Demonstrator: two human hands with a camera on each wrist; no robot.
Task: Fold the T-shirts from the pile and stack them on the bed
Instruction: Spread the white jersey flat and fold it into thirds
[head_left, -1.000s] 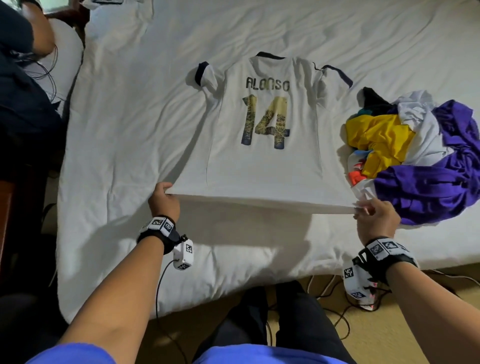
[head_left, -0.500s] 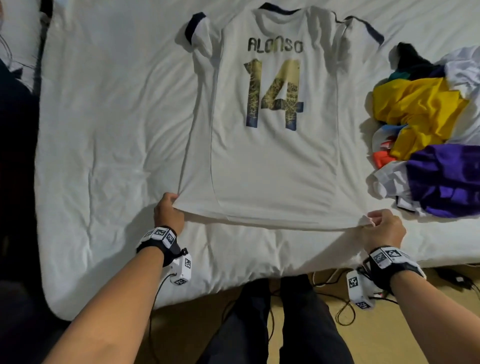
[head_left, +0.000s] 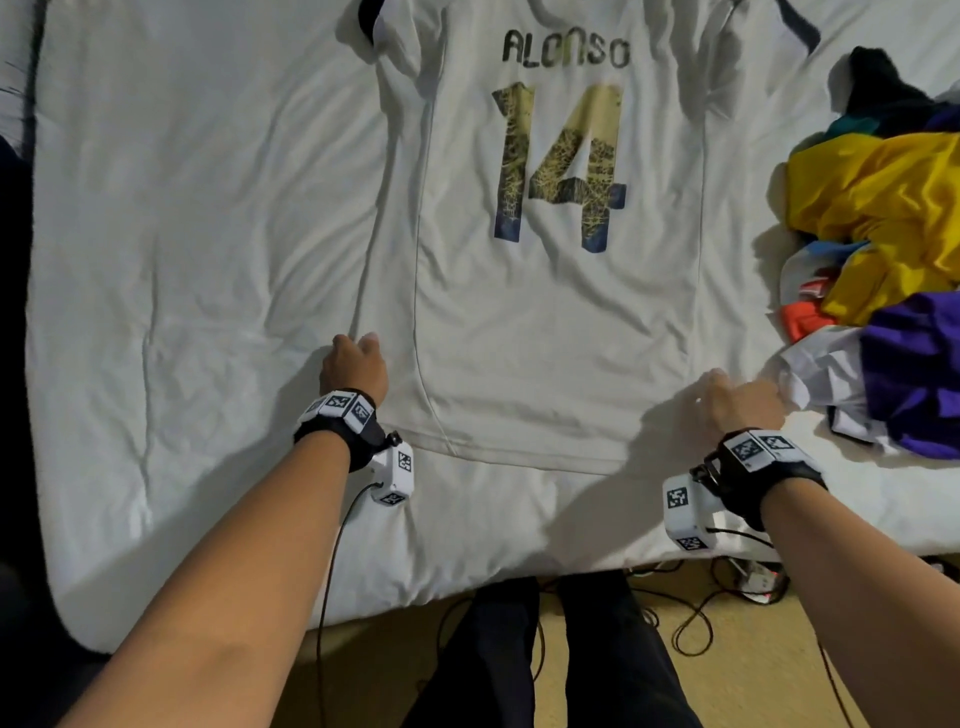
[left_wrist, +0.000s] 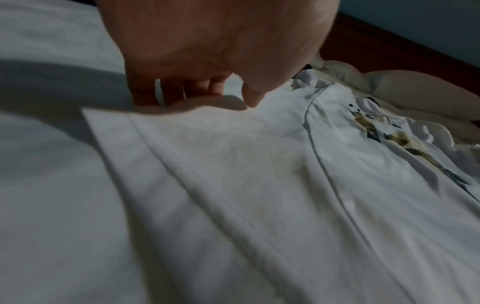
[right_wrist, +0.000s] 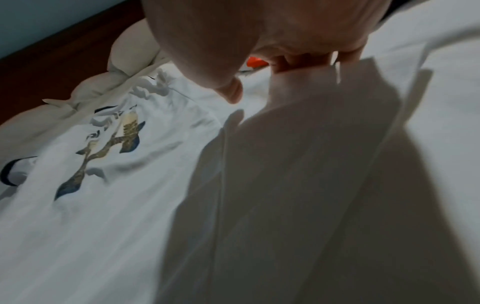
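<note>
The left hand (left_wrist: 207, 51) has its fingers (left_wrist: 145, 92) spread and pointing down, tips touching the near left corner of the hem, thumb apart from them and nothing pinched: a loose, released hand. The right hand (right_wrist: 272, 30) has its fingers (right_wrist: 306, 61) curled over the near right edge of the cloth, the thumb lifted clear; whether fabric is truly gripped there I cannot tell, since shadow covers that corner. In the head view the two hands, left (head_left: 353, 366) and right (head_left: 737, 402), sit at the two lower corners of one white jersey (head_left: 556, 312), which lies flat and back-up on the bed (head_left: 182, 260), lettered ALONSO over the number 14, with dark-trimmed sleeves. Its collar and the tops of both sleeves are cut off by the upper edge. Just right of it lies one pile of shirts (head_left: 883, 249): yellow, purple, white, black and an orange scrap show, but the garments are too tangled to count, and the pile runs off the right side. Two wrist cameras are strapped on, one per arm.
</note>
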